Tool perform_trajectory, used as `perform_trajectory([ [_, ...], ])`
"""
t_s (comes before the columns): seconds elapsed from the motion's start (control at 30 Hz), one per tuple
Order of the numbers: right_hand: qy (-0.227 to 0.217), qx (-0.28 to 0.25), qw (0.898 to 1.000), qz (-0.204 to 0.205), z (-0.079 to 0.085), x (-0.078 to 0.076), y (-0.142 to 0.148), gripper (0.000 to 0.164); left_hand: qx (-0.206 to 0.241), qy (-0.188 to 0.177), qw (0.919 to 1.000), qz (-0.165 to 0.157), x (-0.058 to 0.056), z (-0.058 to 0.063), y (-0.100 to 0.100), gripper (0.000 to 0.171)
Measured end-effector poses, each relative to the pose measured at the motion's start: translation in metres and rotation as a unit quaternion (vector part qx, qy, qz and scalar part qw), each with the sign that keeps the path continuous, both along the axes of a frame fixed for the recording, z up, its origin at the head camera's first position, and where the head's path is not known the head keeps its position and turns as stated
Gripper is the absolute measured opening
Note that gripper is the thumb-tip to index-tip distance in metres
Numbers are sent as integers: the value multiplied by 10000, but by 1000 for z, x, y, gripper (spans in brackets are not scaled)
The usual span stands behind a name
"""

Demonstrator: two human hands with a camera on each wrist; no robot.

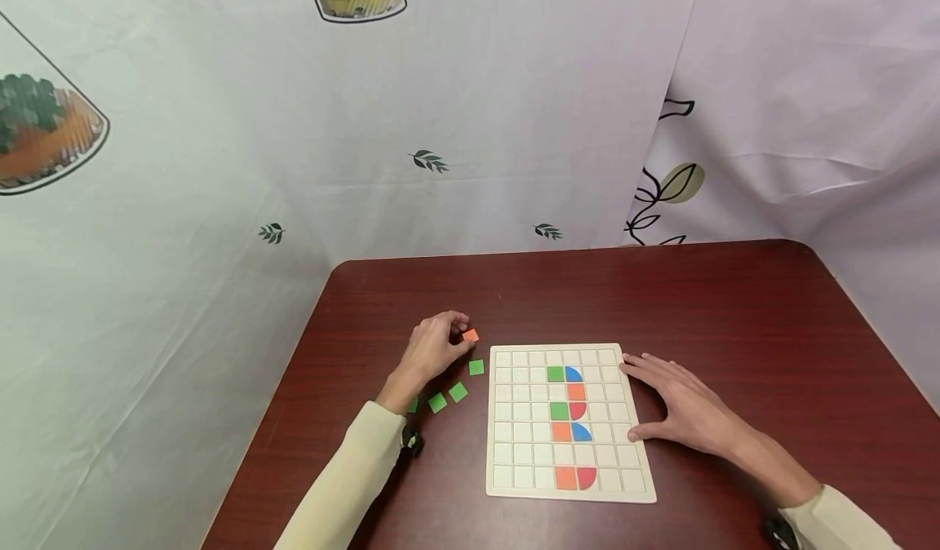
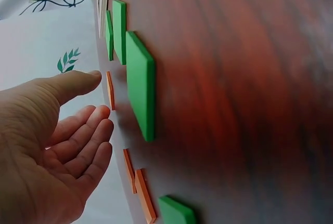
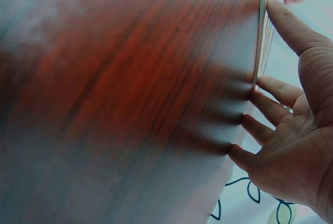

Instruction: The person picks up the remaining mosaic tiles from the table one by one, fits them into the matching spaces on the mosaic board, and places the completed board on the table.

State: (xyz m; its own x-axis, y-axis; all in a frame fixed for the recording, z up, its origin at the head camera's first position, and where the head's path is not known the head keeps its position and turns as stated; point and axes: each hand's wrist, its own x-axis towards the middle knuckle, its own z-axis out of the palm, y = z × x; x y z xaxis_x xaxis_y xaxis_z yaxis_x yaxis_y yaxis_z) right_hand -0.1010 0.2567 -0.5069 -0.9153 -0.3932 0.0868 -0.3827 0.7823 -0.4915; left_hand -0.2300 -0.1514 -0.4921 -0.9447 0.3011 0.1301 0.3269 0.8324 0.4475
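An orange square tile [image 1: 471, 335] lies on the table beyond the board's left corner, between the thumb and fingers of my left hand [image 1: 433, 346]. In the left wrist view, a gap separates the thumb from the loosely bent fingers, with the orange tile [image 2: 110, 90] just past their tips. My right hand [image 1: 690, 410] is spread at the right edge of the cream gridded board [image 1: 514, 489], thumb and fingertips at its rim. Green, orange, blue and red pieces sit in the board's middle columns, among them a blue quarter-circle [image 1: 581, 432] and a red one [image 1: 587, 477].
Several loose green tiles, such as this green square [image 1: 458, 392], lie left of the board. Two more orange tiles [image 2: 145, 195] show beneath the left hand in its wrist view. A patterned cloth [image 1: 477, 109] hangs behind the dark red table [image 1: 573, 289].
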Motion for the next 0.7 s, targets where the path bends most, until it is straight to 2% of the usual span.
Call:
perform_trajectory([
  [0.33,18,8,10000,2,1,0,-1,100,-127,-181,9997,96,1,0,0,33],
  [0.7,-5,-30,10000,18,1,0,0,97,-272,-165,9995,91,0,0,1,33],
])
